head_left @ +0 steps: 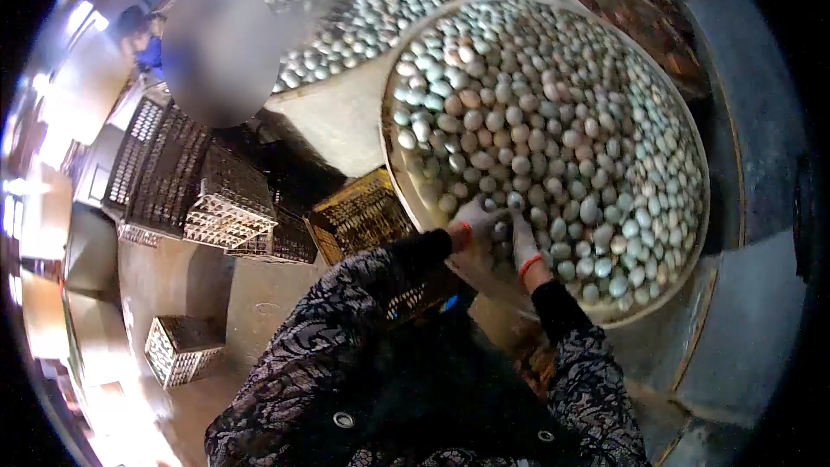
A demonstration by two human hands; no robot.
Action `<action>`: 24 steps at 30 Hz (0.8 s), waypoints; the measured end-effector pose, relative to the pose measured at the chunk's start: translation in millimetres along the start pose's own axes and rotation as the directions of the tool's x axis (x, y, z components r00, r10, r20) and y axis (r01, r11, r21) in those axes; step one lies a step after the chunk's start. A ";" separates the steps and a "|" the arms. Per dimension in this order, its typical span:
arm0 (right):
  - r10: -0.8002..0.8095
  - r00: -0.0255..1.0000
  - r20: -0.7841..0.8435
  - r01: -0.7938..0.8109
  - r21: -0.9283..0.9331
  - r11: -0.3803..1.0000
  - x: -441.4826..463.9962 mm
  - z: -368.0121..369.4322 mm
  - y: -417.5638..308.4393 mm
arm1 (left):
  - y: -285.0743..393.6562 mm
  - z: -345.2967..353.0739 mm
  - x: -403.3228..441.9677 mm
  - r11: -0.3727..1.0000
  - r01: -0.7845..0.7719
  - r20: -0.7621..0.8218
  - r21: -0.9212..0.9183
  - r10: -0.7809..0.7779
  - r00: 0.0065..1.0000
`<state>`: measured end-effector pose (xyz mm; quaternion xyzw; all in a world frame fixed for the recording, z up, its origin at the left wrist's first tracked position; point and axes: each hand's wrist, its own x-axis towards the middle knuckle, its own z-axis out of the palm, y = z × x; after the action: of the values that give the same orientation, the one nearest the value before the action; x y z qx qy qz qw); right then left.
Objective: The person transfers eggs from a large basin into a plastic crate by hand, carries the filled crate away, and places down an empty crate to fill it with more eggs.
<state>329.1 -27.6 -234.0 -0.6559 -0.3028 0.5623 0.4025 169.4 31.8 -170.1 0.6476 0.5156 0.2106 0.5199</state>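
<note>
Dark apron point(424, 398) nearest; left hand point(475, 218), right hand point(525, 246) inside vat rim point(388, 143), eggs point(553, 138) crowding close; cannot tell grip, fingertips obscured

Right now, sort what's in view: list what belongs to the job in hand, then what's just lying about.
In the job:
Left hand and right hand, both gloved, among the eggs
Near vat, holding those eggs
Perhaps the yellow crate, close beside it

Apparently just lying about:
Dark crates, grouped at the left
Lone crate on the floor
Farther vat, untouched
</note>
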 end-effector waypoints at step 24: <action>0.089 0.991 -0.104 -0.049 0.337 0.940 -54.3 36.8 -91.2 | 62.1 -0.9 -29.3 0.939 0.155 -0.230 -0.306 -0.232 0.945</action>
<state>288.0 -22.0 -129.5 -0.6203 -0.1557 0.5798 0.5049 185.4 10.8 -106.7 0.4783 0.6061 0.3138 0.5527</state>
